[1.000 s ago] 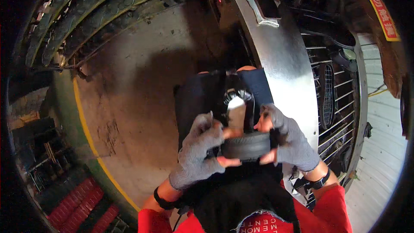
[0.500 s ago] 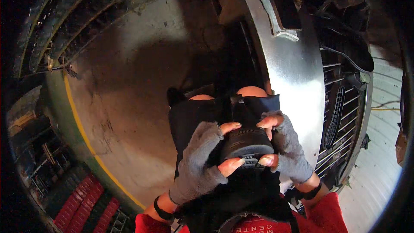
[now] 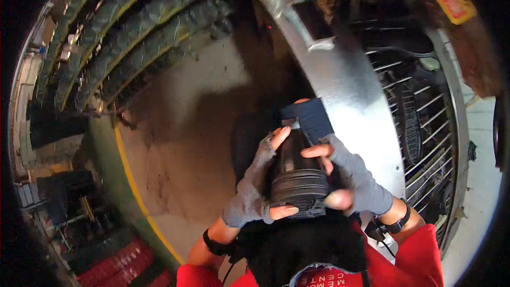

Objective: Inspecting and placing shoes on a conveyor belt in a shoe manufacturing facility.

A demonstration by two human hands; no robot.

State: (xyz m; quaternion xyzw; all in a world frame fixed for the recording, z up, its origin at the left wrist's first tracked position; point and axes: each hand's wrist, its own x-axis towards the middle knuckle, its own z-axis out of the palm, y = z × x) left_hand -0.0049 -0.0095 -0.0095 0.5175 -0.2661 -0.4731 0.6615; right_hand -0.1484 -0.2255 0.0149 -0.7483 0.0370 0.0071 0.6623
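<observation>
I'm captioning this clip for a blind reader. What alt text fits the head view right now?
Two hands in grey fingerless gloves, the left hand and the right hand, grip a black ribbed rubber roll from either side, close to the person's body. Behind it are a stained concrete floor, a curved shiny metal panel, a wire rack and rows of treaded tyres.

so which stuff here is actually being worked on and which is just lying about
In hand:
- black rolled rubber tube
- left hand, gloved, gripping it
- right hand, gloved, gripping it

Lying about:
- tyres along the wall
- metal panel
- wire rack
- red crates
</observation>
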